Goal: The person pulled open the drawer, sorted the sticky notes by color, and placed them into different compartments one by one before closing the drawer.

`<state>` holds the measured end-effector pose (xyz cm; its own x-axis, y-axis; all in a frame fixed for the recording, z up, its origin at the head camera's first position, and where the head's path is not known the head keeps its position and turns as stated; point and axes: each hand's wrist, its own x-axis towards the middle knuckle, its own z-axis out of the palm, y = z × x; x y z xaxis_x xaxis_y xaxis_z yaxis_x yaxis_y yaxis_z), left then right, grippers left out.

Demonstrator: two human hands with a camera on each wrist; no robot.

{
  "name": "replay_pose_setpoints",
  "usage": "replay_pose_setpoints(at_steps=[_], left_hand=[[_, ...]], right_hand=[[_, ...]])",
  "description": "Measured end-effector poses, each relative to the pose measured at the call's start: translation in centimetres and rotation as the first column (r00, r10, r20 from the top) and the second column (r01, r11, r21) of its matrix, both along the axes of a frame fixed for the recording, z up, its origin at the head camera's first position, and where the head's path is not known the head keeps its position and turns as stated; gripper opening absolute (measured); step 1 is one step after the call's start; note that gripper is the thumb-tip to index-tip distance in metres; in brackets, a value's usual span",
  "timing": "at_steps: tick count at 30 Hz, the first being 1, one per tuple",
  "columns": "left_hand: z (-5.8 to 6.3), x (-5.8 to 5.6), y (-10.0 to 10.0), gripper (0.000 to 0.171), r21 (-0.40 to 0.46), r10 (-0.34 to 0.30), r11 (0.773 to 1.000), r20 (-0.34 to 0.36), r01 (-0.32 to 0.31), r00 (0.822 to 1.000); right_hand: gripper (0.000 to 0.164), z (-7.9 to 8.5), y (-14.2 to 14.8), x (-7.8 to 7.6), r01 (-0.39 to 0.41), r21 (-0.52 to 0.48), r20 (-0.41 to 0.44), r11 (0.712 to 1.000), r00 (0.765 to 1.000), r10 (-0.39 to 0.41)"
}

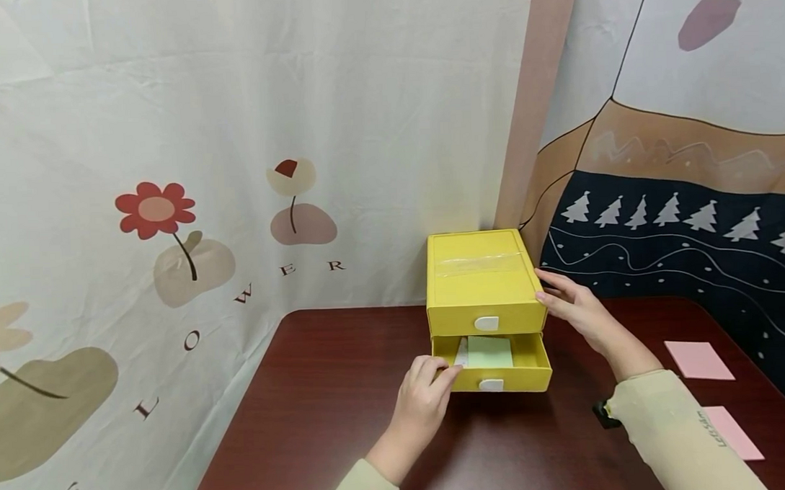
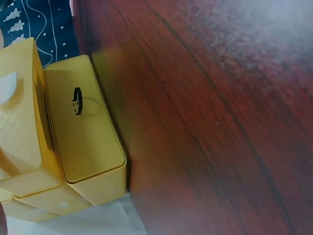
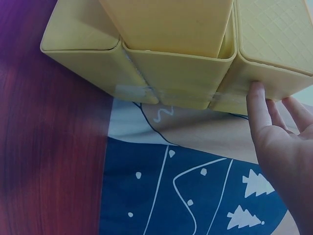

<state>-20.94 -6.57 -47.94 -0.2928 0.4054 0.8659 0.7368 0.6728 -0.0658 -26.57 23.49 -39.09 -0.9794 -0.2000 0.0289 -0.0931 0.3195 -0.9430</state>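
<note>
A yellow drawer cabinet (image 1: 478,271) stands at the back of the table, with clear tape across its top. Its middle drawer (image 1: 517,380), with a white pull tab, is out toward me and holds a light green paper pad (image 1: 490,351) beside a white slip (image 1: 461,352). My left hand (image 1: 419,397) grips the front left corner of this drawer, thumb along the front edge. With straight fingers, my right hand (image 1: 579,309) touches the cabinet's right side near the top. Below the pulled-out drawer, the left wrist view has a closed yellow drawer (image 2: 90,142) with a black handle (image 2: 77,101).
Two pink paper pads lie at the table's right, the farther pink pad (image 1: 699,360) in plain view, the nearer pink pad (image 1: 737,435) partly behind my right sleeve. A pale flower-print curtain (image 1: 388,130) hangs behind; a dark tree-print cloth (image 1: 659,250) hangs at the right.
</note>
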Motion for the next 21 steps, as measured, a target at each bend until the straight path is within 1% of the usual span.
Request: replay_pose_setpoints(at_steps=[14, 21], left_hand=[[-0.2, -0.8, 0.5, 0.023, 0.009, 0.054, 0.998, -0.013, -0.054, 0.998], [-0.3, -1.3, 0.7, 0.013, 0.016, 0.065, 0.998, -0.002, -0.065, 0.998]], right_hand=[[0.07, 0.0, 0.0, 0.0, -0.002, 0.011, -0.012, 1.0, 1.0, 0.002], [0.07, 0.1, 0.0, 0.0, -0.001, 0.005, -0.004, 1.0, 1.0, 0.001]])
